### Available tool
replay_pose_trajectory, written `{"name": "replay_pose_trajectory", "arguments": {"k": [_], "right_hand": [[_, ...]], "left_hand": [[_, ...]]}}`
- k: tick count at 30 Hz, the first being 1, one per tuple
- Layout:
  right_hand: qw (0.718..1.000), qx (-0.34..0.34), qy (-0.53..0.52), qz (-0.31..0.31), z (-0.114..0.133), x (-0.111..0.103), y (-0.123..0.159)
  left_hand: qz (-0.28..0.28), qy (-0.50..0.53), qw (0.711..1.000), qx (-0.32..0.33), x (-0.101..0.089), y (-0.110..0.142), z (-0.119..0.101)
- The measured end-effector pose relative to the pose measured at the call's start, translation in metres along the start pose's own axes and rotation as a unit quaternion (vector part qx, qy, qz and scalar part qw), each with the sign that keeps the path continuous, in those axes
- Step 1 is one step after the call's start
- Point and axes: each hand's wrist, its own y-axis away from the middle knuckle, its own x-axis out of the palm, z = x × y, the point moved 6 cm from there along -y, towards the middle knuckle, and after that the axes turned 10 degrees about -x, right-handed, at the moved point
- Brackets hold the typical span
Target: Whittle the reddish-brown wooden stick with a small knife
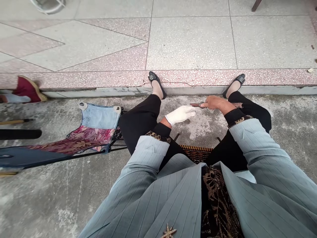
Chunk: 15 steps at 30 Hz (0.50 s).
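Observation:
My right hand [215, 102] grips a slim hand tool [195, 104], whose narrow brown end sticks out past my fingers to the left and whose other end shows beyond my wrist. My left hand [180, 114] wears a white glove and is held just left of that tool's tip, close to it but apparently not touching. Its fingers lie together and point right. Nothing shows in the gloved hand, though its palm is hidden. Both hands hover above my black trousers [140, 114], over the concrete floor.
I sit on a woven rattan seat [195, 152], with my black flat shoes [153, 76] against a raised terrazzo step [198, 78]. A folding chair with floral and denim fabric [94, 135] stands to my left. Another person's foot in a red shoe [28, 89] rests beyond it.

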Motion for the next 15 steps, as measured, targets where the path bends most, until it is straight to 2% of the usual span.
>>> {"name": "replay_pose_trajectory", "arguments": {"k": [4,8,13,15], "right_hand": [[0.988,-0.068,-0.102,0.091,0.005,0.011,0.006],[0.949,-0.177,-0.190,0.181,0.021,0.021,0.017],[0.912,-0.216,-0.307,0.164,0.032,0.019,0.021],[0.899,-0.232,-0.322,0.183,0.037,0.021,0.023]], "left_hand": [[-0.036,0.009,0.999,-0.008,-0.016,0.004,0.007],[-0.111,0.004,0.993,-0.026,-0.032,0.004,0.018],[-0.146,0.083,0.986,-0.009,-0.042,0.009,0.021],[-0.143,0.111,0.983,0.005,-0.044,0.011,0.020]]}}
